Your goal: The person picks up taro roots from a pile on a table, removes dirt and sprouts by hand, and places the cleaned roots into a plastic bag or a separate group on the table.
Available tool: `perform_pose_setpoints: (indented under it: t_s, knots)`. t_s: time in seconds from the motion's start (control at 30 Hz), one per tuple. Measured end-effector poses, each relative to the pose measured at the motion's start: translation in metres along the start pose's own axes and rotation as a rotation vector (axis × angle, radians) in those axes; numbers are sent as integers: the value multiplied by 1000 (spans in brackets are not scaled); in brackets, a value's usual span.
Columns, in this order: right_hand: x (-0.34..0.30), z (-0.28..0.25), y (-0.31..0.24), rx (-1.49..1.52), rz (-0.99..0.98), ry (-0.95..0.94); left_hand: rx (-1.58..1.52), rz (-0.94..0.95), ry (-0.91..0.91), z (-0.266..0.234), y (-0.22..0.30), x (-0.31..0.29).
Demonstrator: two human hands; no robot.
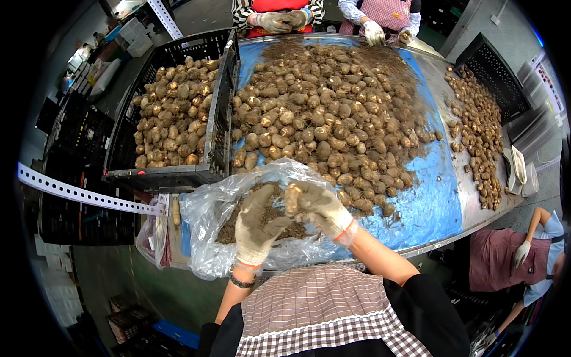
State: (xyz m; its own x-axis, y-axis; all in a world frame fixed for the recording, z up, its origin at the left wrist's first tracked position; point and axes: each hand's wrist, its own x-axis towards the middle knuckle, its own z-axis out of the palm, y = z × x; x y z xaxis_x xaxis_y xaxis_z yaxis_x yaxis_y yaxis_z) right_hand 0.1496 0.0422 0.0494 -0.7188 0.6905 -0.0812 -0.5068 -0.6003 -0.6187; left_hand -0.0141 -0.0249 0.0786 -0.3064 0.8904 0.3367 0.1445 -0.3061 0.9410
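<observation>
Both of my hands wear soiled work gloves and hover over a clear plastic bag (pixel 202 238) with dark soil and root scraps (pixel 229 231) in it. My right hand (pixel 324 209) has its fingers closed round a small brown taro (pixel 292 199). To its left, my left hand (pixel 256 223) holds nothing that I can see, with its fingers stretched out and its thumb apart. Just beyond lies a large heap of hairy brown taros (pixel 321 113) on a blue plastic sheet (pixel 437 196).
A black crate (pixel 157 175) of taros stands at the left of the table. Cleaner taros (pixel 479 131) spill from a tipped black crate (pixel 493 77) at the right, near a scale (pixel 516 166). Two gloved co-workers stand across the table; another person (pixel 511 259) is at the right.
</observation>
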Motion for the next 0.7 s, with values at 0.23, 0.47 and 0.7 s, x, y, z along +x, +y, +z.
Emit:
perform_pose_setpoints:
  t_s: [0.23, 0.47, 0.7]
  knots:
    - [-9, 8, 11, 29, -61, 216, -69, -202, -163, -12, -5, -3]
    - [-8, 18, 0, -329, -61, 181, -127, -186, -85, -5, -5, -5]
    - [-8, 28, -3, -918, -220, 263, 269, -48, -83, -6, -13, 4]
